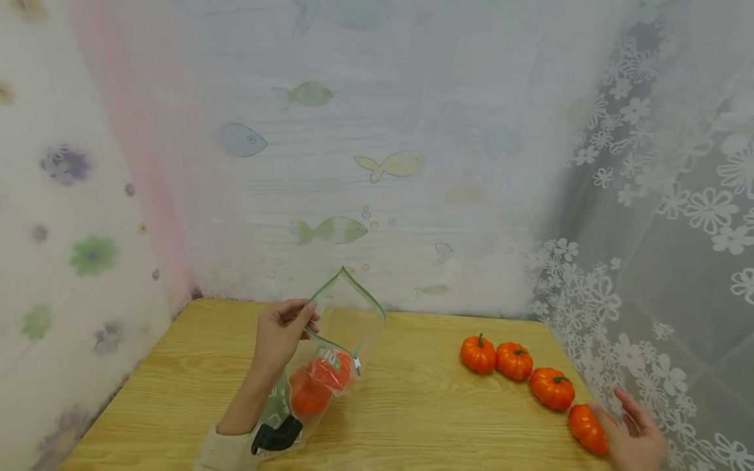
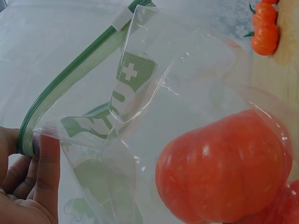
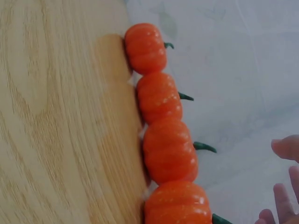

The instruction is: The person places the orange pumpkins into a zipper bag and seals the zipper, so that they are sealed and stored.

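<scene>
Left hand [image 1: 283,335] pinches a green-rimmed clear plastic bag [image 1: 328,355], white lettering [image 2: 121,96] unclear; right hand [image 1: 637,437], empty, loosely spread, beside glossy orange ribbed pumpkin [image 1: 585,428] at four o'clock

From my remote seat I see pale cream sleeve [image 1: 222,453] on left forearm [image 1: 254,399], cloth plain, cuff [image 1: 235,441] stopping short of wrist; black bent piece [image 1: 277,436] beside it, hard-looking, how fastened I cannot tell; left hand [image 1: 285,335] bare, slim fingers [image 2: 48,172]; right hand [image 1: 639,439] bare too, blurred in my head view, thumb tip [image 3: 286,147] rounded in wrist view
</scene>
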Tool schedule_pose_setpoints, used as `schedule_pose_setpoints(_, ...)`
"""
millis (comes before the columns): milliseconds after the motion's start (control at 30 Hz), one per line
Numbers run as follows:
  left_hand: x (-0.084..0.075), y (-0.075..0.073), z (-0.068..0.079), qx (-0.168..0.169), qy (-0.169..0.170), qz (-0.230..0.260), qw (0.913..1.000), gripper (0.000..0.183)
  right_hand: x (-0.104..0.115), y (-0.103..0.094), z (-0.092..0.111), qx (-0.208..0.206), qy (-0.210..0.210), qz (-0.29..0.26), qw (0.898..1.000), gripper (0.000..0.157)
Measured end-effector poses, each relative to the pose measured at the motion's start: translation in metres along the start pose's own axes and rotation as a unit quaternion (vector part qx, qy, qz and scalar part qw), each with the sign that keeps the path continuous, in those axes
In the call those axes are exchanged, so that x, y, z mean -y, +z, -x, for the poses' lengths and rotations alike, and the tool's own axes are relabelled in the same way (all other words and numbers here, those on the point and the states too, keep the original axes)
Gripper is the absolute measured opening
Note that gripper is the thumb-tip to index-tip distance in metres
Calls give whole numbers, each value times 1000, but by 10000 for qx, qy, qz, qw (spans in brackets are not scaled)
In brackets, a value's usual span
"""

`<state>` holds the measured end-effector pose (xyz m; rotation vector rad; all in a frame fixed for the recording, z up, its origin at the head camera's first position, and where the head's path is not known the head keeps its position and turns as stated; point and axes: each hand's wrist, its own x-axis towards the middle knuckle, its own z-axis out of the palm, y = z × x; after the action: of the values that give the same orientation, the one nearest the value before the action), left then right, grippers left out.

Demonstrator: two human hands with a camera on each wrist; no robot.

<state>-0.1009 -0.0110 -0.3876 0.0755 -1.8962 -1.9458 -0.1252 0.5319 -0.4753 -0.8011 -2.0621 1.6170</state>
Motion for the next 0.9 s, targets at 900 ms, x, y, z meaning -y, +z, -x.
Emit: schedule_pose_setpoints(900,-2,1,4,-20,-2,4,10000,22,-54,-22,-52,1604,435,2135,9627,118)
